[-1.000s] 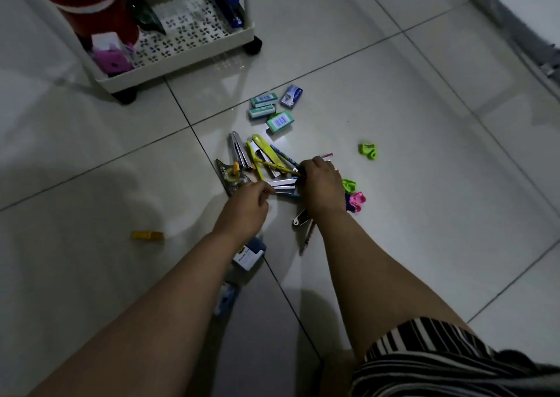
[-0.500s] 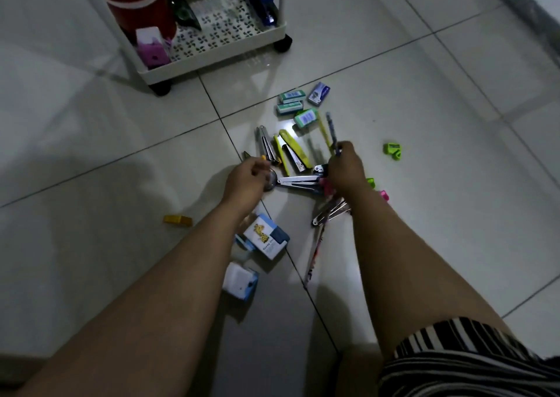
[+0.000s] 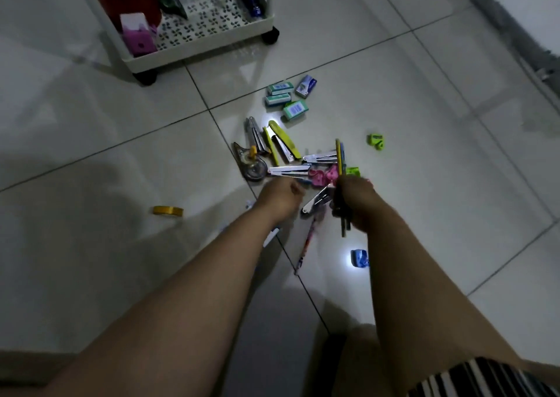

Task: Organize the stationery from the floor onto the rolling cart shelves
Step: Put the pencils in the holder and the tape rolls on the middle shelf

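Yellow and blue pencils (image 3: 340, 157) are bunched upright in the right hand (image 3: 354, 202), fingers wrapped round the lower half so the tips stick up toward 12 o'clock. The left hand (image 3: 280, 198) is curled into a loose fist just above the floor (image 3: 91, 130); can't tell if there's anything in that grip, looks like nothing.

The rest of the stuff sits at 12 from the hands: scissors (image 3: 291, 171), a yellow stapler (image 3: 285, 143), small boxes (image 3: 286, 99) further up, a green sharpener (image 3: 375, 141) off at 2, a tape roll (image 3: 168, 211) at 9. The cart (image 3: 200, 48) is way up at 11.

Pencils are light and stiff but they slide against each other, so I'd guess squeezing the bundle mid-length is the way. Scissors are heavier and pointy, so grab the pink handles.
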